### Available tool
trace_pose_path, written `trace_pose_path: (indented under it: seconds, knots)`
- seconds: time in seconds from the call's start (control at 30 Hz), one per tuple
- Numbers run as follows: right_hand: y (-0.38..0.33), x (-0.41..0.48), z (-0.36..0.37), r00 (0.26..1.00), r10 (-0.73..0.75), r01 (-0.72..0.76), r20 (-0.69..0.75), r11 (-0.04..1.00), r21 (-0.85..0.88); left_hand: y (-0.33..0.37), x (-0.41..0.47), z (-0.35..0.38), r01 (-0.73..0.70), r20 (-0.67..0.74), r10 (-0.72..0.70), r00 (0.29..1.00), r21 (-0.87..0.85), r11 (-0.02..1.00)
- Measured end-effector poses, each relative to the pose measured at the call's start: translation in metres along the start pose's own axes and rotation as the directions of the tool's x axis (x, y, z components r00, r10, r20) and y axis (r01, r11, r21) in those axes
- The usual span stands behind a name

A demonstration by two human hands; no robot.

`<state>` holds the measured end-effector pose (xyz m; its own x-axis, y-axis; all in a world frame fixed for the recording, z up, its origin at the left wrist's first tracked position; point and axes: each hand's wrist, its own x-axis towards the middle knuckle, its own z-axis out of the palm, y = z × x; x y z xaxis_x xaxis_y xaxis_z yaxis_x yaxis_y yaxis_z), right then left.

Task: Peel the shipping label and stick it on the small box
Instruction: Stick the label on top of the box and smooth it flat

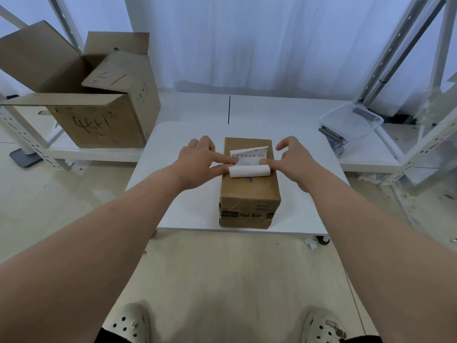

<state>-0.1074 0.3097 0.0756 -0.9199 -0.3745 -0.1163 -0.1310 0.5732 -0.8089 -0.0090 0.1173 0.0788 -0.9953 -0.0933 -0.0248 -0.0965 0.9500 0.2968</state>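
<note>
Already the shipping label (248, 157) lies printed side up on the top of the small box (249, 184), which stands near the front edge of the white table (188, 206). Its far corner lifts off the cardboard and its near end is curled into a white roll, so it is plainly not stuck flat yet. The left hand (197, 162) reaches in from the side with its fingers (222, 158) stretched out and laid on the left part of the label, open and pressing, not pinching; this looks meant to pin the paper so it cannot slide while the rest is smoothed. The right hand (294, 159) comes from the other side with one finger touching the label's right edge just above the roll and the other fingers spread and raised clear, so it grips nothing. Working from both edges likely keeps the label square to the box. Judging by the curl and the raised corner, the pressing step is under way and the near end has yet to be flattened. A large open carton (99, 120) and a clear plastic tub (351, 122) sit well apart on low shelves behind
</note>
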Motion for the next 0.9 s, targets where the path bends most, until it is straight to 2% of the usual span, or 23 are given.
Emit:
trace_pose_path:
  seconds: [0.1, 0.17, 0.33, 0.43, 0.57, 0.7, 0.77, 0.87, 0.9]
  knots:
    - [-0.006, -0.006, 0.005, 0.981, -0.172, 0.174, 0.092, 0.985, -0.017, 0.009, 0.002, 0.001, -0.009, -0.008, 0.009, 1.0, -0.037, 0.999]
    - [-0.008, -0.008, 0.008, 0.966, -0.22, 0.226, 0.137, 0.974, -0.029, 0.014, 0.005, 0.003, -0.025, 0.009, 0.026, 1.0, -0.061, 0.998]
    - [0.006, -0.011, -0.003, 0.974, -0.223, 0.224, 0.046, 0.974, -0.028, -0.002, 0.003, 0.004, 0.031, -0.029, -0.033, 0.999, -0.076, 0.997]
    - [0.007, -0.012, -0.005, 0.967, -0.25, 0.253, 0.059, 0.965, -0.065, 0.001, 0.004, 0.004, 0.035, -0.052, -0.039, 0.998, -0.085, 0.996]
    - [0.001, -0.007, 0.006, 0.962, -0.254, 0.262, 0.098, 0.961, -0.083, 0.013, 0.008, 0.007, 0.019, -0.005, -0.02, 1.0, -0.087, 0.996]
    - [0.01, -0.005, 0.0, 0.963, -0.265, 0.269, 0.045, 0.946, -0.179, 0.002, 0.005, 0.005, 0.043, -0.029, -0.045, 0.999, -0.047, 0.998]
    - [0.012, -0.006, -0.007, 0.958, -0.282, 0.284, 0.043, 0.929, -0.236, 0.0, 0.004, 0.003, 0.007, -0.068, -0.005, 0.998, 0.023, 1.0]
    - [0.004, -0.008, -0.009, 0.929, -0.342, 0.37, 0.142, 0.85, -0.374, 0.01, 0.003, 0.001, -0.154, -0.062, 0.163, 0.985, 0.14, 0.978]
    - [0.0, -0.009, -0.008, 0.916, -0.364, 0.402, 0.17, 0.837, -0.371, 0.015, 0.004, 0.001, -0.205, -0.042, 0.214, 0.976, 0.154, 0.967]
